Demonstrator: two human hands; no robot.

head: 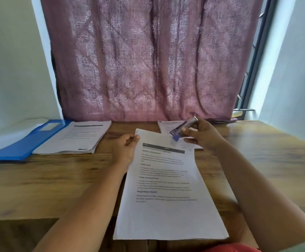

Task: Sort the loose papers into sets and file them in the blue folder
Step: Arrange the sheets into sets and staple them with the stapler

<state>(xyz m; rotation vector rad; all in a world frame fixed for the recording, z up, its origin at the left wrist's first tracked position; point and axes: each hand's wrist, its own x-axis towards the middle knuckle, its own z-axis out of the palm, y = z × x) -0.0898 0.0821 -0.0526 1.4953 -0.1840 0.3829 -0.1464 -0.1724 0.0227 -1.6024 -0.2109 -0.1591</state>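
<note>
Wooden desk [257,151], pink curtain [148,60] behind; left hand [124,148] pinches printed sheet [166,197], right hand [202,135] grips stapler [182,127] just above it.

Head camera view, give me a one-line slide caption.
Left hand grips a printed paper set while right hand holds a silver-blue stapler above its top corner.
</note>
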